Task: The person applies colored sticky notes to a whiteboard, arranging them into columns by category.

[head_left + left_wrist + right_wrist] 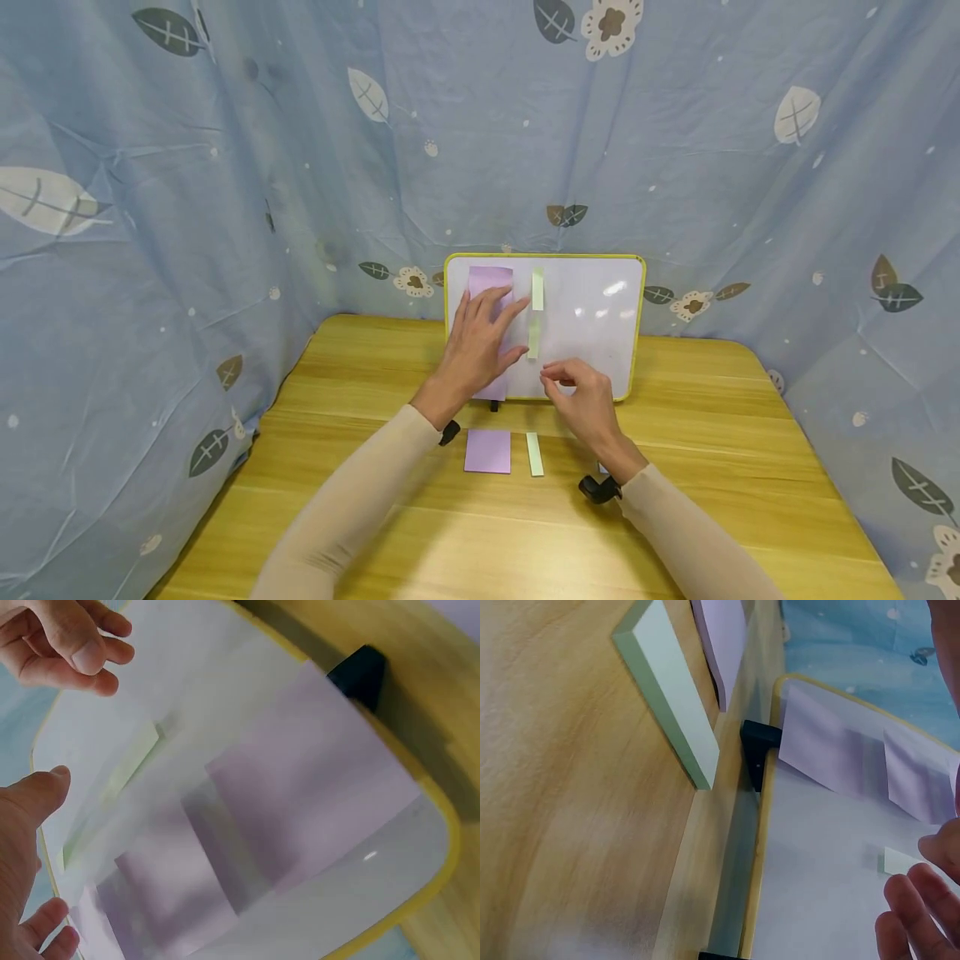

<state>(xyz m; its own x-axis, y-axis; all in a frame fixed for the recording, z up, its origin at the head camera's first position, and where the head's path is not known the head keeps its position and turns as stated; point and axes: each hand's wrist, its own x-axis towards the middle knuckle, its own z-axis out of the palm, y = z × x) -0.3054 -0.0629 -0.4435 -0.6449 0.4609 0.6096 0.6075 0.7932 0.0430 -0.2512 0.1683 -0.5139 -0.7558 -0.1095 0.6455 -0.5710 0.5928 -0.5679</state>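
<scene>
My left hand [474, 342], fingers spread, is in front of a column of purple sticky notes [491, 275] on the left of a small whiteboard [588, 333]. Whether its fingertips touch the board, I cannot tell. To the right of the purple notes are two narrow pale green sticky strips, an upper strip [537, 290] and a lower strip [533, 340]. My right hand [587, 400] hovers just below and right of the lower strip, fingers loosely bent. Nothing shows between its thumb and fingers. In the left wrist view, the lowest purple note [315, 780] reaches the board's bottom edge.
On the wooden table [690, 508], a purple sticky note pad [487, 452] lies beside a pale green strip pad [534, 454] before the board. A small item is mostly hidden behind my right wrist. Black feet [360, 676] support the board; a patterned blue curtain [480, 167] surrounds the table.
</scene>
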